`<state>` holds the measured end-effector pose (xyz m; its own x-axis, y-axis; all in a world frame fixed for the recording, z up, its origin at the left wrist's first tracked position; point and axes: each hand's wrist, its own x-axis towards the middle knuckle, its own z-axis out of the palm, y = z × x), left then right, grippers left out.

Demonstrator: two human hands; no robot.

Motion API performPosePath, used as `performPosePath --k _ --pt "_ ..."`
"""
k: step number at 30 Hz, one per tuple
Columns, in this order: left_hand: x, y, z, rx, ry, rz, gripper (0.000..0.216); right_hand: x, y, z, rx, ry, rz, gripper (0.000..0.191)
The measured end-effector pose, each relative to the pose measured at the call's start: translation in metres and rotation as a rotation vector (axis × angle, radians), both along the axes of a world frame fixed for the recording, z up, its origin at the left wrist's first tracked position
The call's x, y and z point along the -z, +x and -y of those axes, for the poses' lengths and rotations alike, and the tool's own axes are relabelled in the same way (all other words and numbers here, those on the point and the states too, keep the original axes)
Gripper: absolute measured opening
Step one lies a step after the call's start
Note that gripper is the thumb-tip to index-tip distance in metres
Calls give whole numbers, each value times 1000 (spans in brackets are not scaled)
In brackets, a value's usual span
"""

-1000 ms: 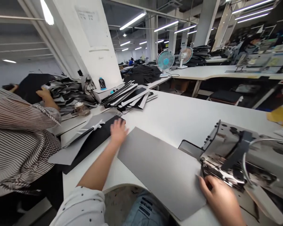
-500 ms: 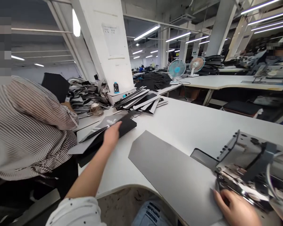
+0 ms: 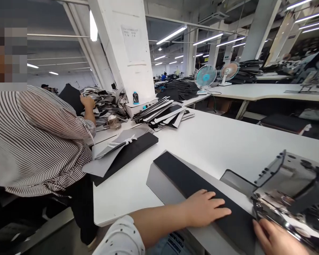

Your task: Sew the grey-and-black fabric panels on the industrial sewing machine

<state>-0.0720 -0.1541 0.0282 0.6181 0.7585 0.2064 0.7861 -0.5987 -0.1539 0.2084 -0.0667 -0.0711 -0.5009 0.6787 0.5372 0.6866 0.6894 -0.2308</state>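
A long black strip (image 3: 191,180) lies along a grey panel (image 3: 159,182) on the white worktable (image 3: 202,141). My left hand (image 3: 204,209) rests flat on the strip, with its fingers pointing right. My right hand (image 3: 276,237) touches the far end of the strip and panel, close to the chrome foot area of the sewing machine (image 3: 287,191). The end of the strip nearest the machine is partly hidden by my right hand. Neither hand grips anything that I can see.
To the left stands a co-worker in a striped shirt (image 3: 34,141), a raised hand (image 3: 87,102) at a heap of cut pieces (image 3: 103,106). Black and grey pieces (image 3: 124,152) lie near the table's left edge. Stacked strips (image 3: 162,115) and fans stand beyond.
The black strip now lies on the grey panel, and my left hand has moved right from the left-hand pieces onto it. The co-worker's hand has risen to the heap.
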Motion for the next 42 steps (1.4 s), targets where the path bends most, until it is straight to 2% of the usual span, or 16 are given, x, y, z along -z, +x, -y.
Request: performPosePath --k 3,6,8,11,13,15,22,25,27,28,31,33,35,37,39,42 --pt "3 33 -9 -47 42 40 37 4 3 -3 -120 132 148 24" --pt "6 49 -19 -95 47 67 33 -1 -1 -6 -111 210 196 24" --pt "5 53 -23 -99 14 80 34 -14 -6 -2 -83 221 232 27" --pt "2 58 -28 -95 -87 85 41 -45 -18 11 18 117 305 30" --pt "3 61 -34 -115 -156 92 46 -65 -28 17 158 -1 317 30" --pt "7 64 -45 -123 -210 90 49 -77 -37 15 230 -61 322 27" --pt "19 67 -65 -107 -288 100 58 -79 -39 3 295 -126 335 24" --pt "16 61 -69 -4 -403 167 78 -84 -36 17 324 -87 252 32" --pt "12 45 -74 33 -451 233 84 -88 -44 36 292 -55 179 37" --pt "10 32 -77 0 -433 274 77 -88 -51 48 233 -47 145 36" --pt "2 -30 -83 -319 -257 371 44 -83 -83 84 -92 -73 96 18" --pt "-4 -82 -80 -599 -142 351 34 -74 -105 101 -224 -71 69 22" --pt "-10 -130 -75 -864 -82 280 34 -66 -123 108 -266 -62 38 29" --pt "-14 -167 -71 -1064 -93 215 37 -61 -134 107 -279 -62 15 28" --pt "-14 -189 -71 -1166 -145 194 39 -60 -137 103 -286 -54 4 27" --pt "-11 -200 -78 -1218 -181 208 38 -62 -134 99 -305 -20 28 28"
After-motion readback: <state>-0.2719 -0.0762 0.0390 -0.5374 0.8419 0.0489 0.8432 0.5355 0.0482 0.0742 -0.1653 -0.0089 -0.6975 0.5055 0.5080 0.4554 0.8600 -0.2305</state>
